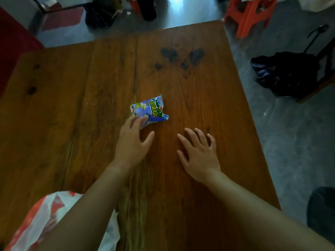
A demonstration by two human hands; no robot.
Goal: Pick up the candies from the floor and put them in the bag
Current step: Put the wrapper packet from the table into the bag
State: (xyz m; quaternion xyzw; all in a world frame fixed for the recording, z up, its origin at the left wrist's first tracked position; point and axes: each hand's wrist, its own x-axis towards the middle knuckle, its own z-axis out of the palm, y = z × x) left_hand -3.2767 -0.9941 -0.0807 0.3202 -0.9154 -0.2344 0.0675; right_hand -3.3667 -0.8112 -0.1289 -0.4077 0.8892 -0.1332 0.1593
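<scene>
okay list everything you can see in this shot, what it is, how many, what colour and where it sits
Table: one, brown wood, fills the middle.
Candy packet: one, blue and white with green print, centre of the table.
Plastic bag: one, white and orange, near left table corner.
Stool: one, orange, floor at far right.
Dark cloth heap: one, black, floor right of the table.
Left hand: one, open, fingertips touching the packet.
Right hand: one, open, spread over the bare table.

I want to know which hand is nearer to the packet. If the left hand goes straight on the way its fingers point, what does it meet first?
The left hand meets the blue candy packet first: its fingers already overlap the packet's near edge, though actual contact is unclear.
</scene>
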